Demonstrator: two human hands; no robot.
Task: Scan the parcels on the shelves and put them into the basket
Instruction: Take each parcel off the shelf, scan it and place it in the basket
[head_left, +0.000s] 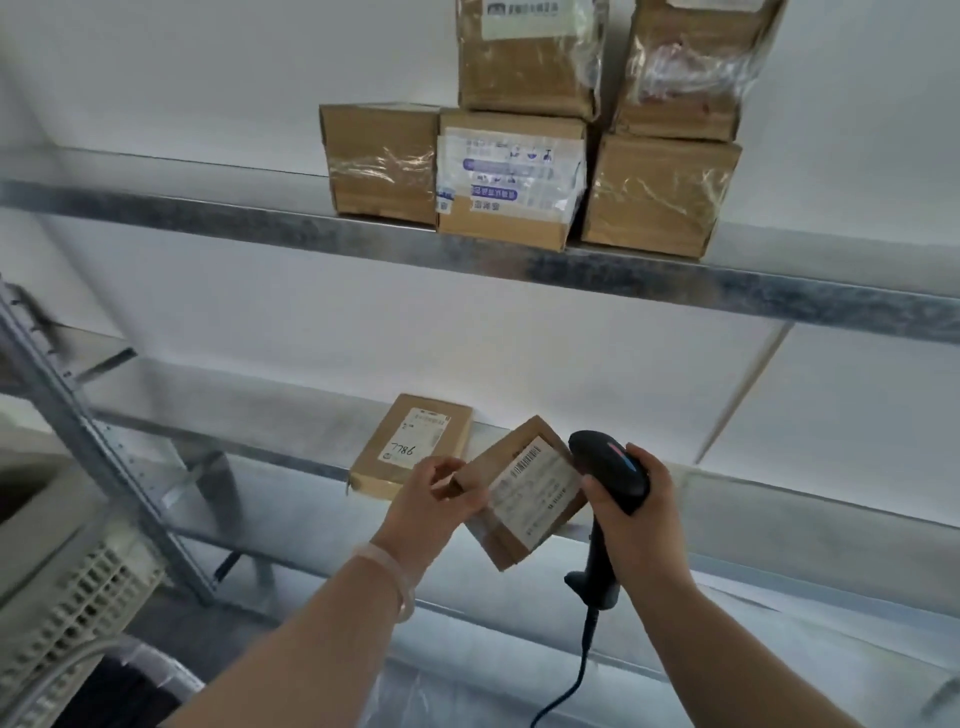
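—Gripping of what is shown at the lower centre of the frame?

—A small brown parcel (524, 493) is held up, tilted, by the left hand (431, 499). It is pinched at its left edge between the thumb and curled fingers. Its white barcode label is turned toward the camera.

—And the right hand (639, 525)?

—Its fingers are wrapped round the handle of a black scanner (613, 467). The scanner's head is held just beside the upper right corner of the parcel. A dark cable (576, 670) is seen hanging from the handle toward the bottom edge.

—Where are the other parcels found?

—A flat parcel (410, 447) marked with handwritten digits is laid on the lower shelf (779, 491), just behind and to the left of the held one. Five taped boxes (511, 176) are stacked on the upper shelf (260, 228) at the upper centre and right. Three are set in a row and two are placed on top.

—Is the basket seen?

—A pale slotted basket (88, 592) is partly shown at the lower left edge. What lies inside cannot be told.

—Anything on the arms?

—A pale bracelet (395, 577) is worn on the left wrist.
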